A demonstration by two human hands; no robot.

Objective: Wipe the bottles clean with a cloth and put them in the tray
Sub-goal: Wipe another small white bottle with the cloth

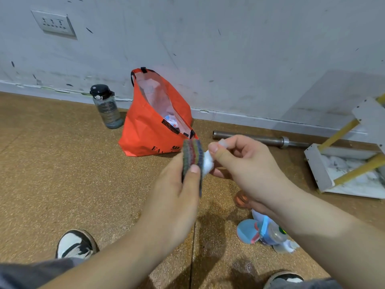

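The left grip (177,184) pinches a folded multicolour-striped woven cloth (192,157) between thumb and fingers. The cloth's edge touches a small white plastic bottle (206,162), which the right grip (245,165) holds in curled fingers. Beyond both grips an open orange shopping bag (150,130) stands on the brown speckled floor (62,163). A dark translucent water bottle with a black lid (108,107) stands further left. Just beyond the right grip lies a steel bar (250,138) — to that grip's right, an overturned white stand with yellow legs (343,163). Below the right forearm lies a small clear bottle (277,232) beside a light-blue item (248,228), its kind unclear.
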